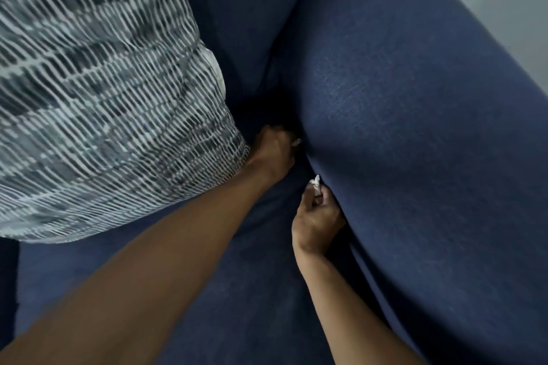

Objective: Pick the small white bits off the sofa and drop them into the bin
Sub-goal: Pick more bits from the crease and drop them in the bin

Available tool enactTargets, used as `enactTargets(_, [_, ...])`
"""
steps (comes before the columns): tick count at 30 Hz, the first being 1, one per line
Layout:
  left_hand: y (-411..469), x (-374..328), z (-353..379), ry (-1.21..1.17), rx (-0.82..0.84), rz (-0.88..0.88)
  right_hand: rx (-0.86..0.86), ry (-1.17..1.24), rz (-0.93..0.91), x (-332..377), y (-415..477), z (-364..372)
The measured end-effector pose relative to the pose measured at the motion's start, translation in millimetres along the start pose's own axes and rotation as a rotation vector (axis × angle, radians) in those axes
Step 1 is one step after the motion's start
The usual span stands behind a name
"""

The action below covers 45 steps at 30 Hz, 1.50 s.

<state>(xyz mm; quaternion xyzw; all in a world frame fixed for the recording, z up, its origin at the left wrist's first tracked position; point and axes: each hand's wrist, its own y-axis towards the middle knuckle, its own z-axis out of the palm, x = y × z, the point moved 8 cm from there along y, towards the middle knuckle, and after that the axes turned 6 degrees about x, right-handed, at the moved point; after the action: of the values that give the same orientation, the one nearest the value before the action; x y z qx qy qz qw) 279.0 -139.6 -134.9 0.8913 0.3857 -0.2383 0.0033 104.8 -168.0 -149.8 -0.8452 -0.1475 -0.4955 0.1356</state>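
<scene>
Navy woven upholstery fills the view: the sofa (415,127) seen from above, its seat near and left, a thick padded arm or back section rising on the right, and a dark crevice running between them. A patterned grey-and-white cushion (98,92) leans at the far left.

Left hand (274,151): reaching into the far, dark end of the crevice beside the cushion's corner, fingers curled closed; a small pale fleck (296,142) shows at the fingertips, and it appears to be pinched there, though the shadow leaves this uncertain.

Right hand (315,222): resting nearer, against the padded section, fingers closed round a gathered clump of white bits (315,185) that pokes out above the thumb.

Key relation: the crevice runs near-to-far, and any remaining bits would lie along it, beyond the right hand and at or past the left fingertips. The left hand is therefore the nearer one for the deep end of the gap; the right, already loaded, serves as the holder. Further bits in the crevice cannot be made out.

No bin is visible, so the drop will probably call for turning away from the sofa with both fists kept closed to avoid shedding fragments.
</scene>
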Motion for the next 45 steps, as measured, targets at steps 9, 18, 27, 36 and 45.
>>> enactTargets(9, [-48.8, -16.5, -55.5, -0.003, -0.037, 0.093, 0.121, 0.088, -0.008, 27.8, -6.8, -18.8])
enactTargets(18, [-124.1, -43.3, -160.2, -0.031, -0.125, 0.132, 0.186, 0.015, -0.15, 118.7, -35.6, -84.3])
enactTargets(27, [-227.5, -109.3, -261.9, 0.1, -0.204, 0.299, 0.252, -0.089, -0.329, 208.7, -80.8, -197.4])
enactTargets(36, [-302.1, -172.0, -272.2, 0.032, -0.25, 0.371, 0.272, -0.271, -0.478, 239.1, -117.5, -320.8])
enactTargets(45, [-335.6, -278.1, -192.5, -0.003, -0.108, 0.454, 0.248, -0.412, -0.419, 154.0, -124.0, -450.9])
